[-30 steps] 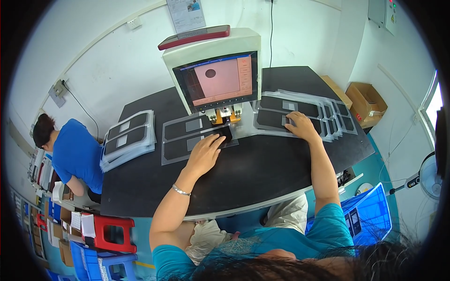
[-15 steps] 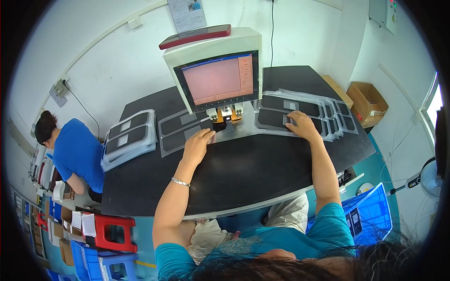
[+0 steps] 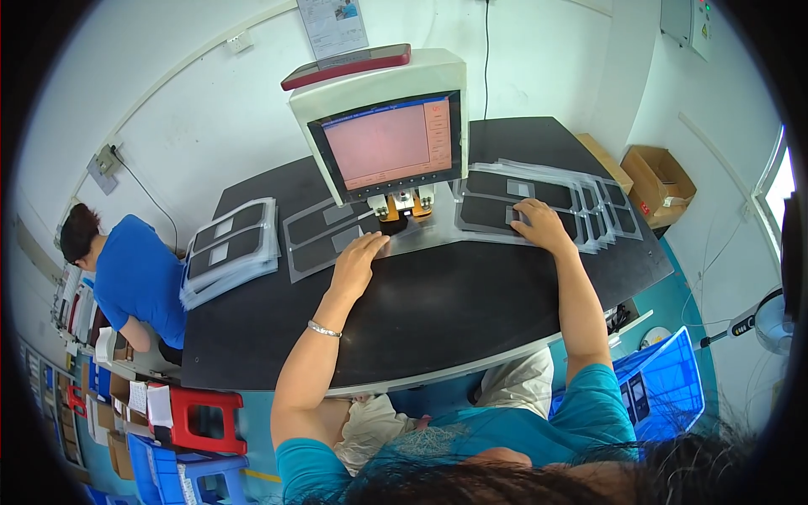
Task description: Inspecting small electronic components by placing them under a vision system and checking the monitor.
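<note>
A: How is the grip arranged?

B: The left hand's (image 3: 360, 257) fingers are laid close together over the clear-bordered sheet with black panels (image 3: 312, 257); its thumb is hidden, so whether anything is pinched cannot be told. The right hand's (image 3: 543, 225) thumb and fingers are spread apart over the right-hand stack of similar sheets (image 3: 486, 213), with nothing seen clamped between them.

A: And where is the sheet placed?

B: It is laid flat, left of centre on the black table (image 3: 454, 311), its right end tucked toward the orange brackets (image 3: 390, 216) below the bench machine with a built-in monitor (image 3: 379, 143).

A: How is it likely to be handled?

B: It is judged light, thin and bendable, perhaps slippery, with panels easily scratched. It is best taken by the clear border, or slid under flat fingertips.

A: What room is offered?

B: Dark tabletop is seen between the sheet and the table's front edge, crossed partly by the forearms. Leftward, movement is limited by the left-hand stack of sheets (image 3: 231, 248) at the table's left edge; rightward, by the machine, with the other stack spread toward the right edge.
</note>
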Demonstrator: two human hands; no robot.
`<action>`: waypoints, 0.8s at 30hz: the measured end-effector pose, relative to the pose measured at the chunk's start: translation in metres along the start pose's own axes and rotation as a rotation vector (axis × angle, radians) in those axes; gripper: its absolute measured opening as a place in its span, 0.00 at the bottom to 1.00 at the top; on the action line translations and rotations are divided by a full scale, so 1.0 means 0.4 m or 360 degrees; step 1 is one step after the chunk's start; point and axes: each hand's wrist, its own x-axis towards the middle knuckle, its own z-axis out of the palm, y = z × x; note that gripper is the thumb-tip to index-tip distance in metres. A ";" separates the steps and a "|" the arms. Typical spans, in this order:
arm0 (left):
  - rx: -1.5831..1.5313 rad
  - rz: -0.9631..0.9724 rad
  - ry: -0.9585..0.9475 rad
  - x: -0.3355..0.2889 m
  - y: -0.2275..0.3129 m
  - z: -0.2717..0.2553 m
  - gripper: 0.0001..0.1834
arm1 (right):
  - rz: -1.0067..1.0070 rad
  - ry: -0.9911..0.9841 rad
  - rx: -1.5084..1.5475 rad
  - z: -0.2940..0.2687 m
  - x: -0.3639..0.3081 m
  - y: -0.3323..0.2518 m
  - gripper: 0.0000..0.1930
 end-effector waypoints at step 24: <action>0.0091 0.0125 0.0093 -0.001 -0.004 0.000 0.32 | -0.0077 0.0124 0.0587 0.010 0.023 -0.083 0.18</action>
